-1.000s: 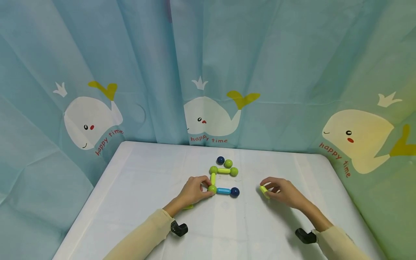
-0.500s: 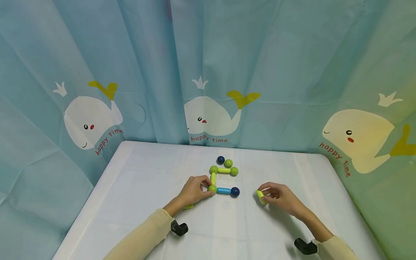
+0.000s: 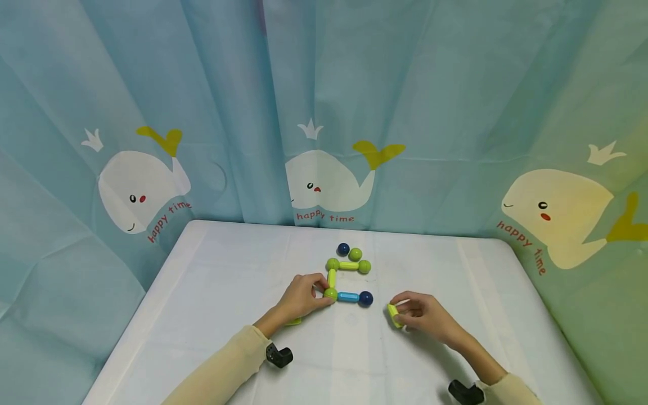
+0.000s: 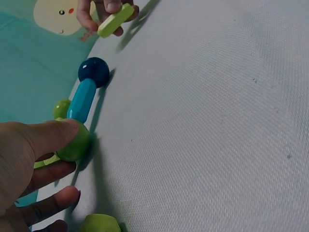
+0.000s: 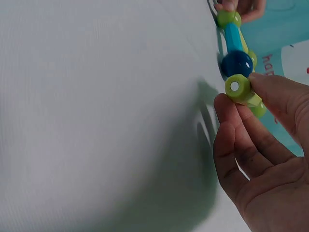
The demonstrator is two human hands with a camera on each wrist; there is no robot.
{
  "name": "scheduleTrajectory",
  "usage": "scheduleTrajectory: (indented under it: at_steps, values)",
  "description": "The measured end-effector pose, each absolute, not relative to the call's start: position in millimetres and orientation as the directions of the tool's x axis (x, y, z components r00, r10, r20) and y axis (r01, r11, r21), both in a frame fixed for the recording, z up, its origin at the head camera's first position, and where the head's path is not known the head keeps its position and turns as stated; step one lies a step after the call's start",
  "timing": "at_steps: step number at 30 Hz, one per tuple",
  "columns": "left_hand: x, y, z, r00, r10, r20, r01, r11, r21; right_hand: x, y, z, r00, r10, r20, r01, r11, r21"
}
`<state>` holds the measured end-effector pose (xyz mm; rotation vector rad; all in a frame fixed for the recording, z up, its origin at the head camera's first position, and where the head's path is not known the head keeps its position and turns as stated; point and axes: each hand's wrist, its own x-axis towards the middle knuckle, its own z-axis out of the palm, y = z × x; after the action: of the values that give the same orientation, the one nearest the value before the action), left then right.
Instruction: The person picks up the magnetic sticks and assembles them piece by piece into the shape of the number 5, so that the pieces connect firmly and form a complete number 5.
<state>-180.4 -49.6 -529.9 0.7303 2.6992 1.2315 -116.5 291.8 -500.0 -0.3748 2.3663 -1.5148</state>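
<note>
My left hand pinches the green ball at the near-left corner of a joined shape on the table. From that ball a blue rod runs right to a dark blue ball. A yellow-green rod leads back to another green ball, then a second rod ends at a third green ball. My right hand grips a loose yellow-green rod between thumb and fingers, right of the dark blue ball. Its white-centred end faces the right wrist camera.
Behind the shape lie a loose dark blue ball and a loose green ball. A yellow-green piece shows partly under the left wrist. A curtain with printed whales hangs along the back of the white table.
My right hand has moved left and nearer the front edge with the yellow-green rod, closer to the dark blue ball. The left hand and the joined shape stay in place.
</note>
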Motion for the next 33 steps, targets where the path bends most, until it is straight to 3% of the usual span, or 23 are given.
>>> scheduleTrajectory:
  at_steps: [9,33]
  values:
    - [-180.3,-49.8,-528.6,-0.883,0.454,0.116,0.387,0.567,0.727,-113.1,268.1,-504.3,-0.922,-0.354,-0.157,0.006,0.391,-0.920]
    - [-179.5,-49.9,-527.1,-0.884,0.451,0.119,0.386,0.564,0.730,-114.5,244.2,-511.6,-0.938,-0.318,-0.137,-0.008,0.414,-0.910]
